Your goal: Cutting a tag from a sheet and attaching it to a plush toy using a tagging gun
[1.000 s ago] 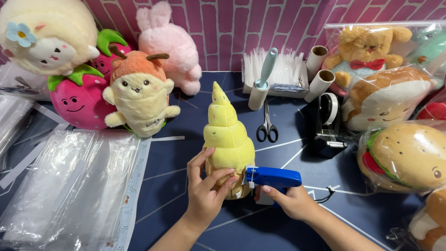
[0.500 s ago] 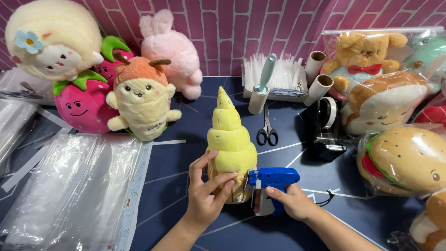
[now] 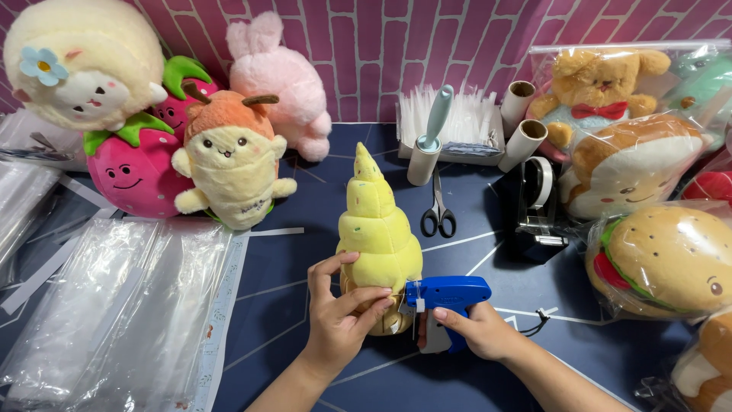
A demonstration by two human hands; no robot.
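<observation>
A yellow swirl-shaped plush toy (image 3: 377, 221) stands upright on the dark blue table (image 3: 290, 305). My left hand (image 3: 339, 317) grips its lower part from the left, fingers wrapped around the base. My right hand (image 3: 476, 332) holds a blue tagging gun (image 3: 446, 294) by its handle, with the gun's tip pressed against the plush's lower right side. A small white tag sits at the gun's tip.
Plush toys stand at the back left: a strawberry (image 3: 130, 172), an orange-capped one (image 3: 229, 168), a pink rabbit (image 3: 278, 84). Clear bags (image 3: 114, 305) lie left. Scissors (image 3: 438, 210), a lint roller (image 3: 427, 145), a tape dispenser (image 3: 534, 206) and bagged plushes (image 3: 663, 259) sit right.
The view shifted slightly. My left hand has slid a little lower on the plush and the tagging gun stays pressed at its base.
</observation>
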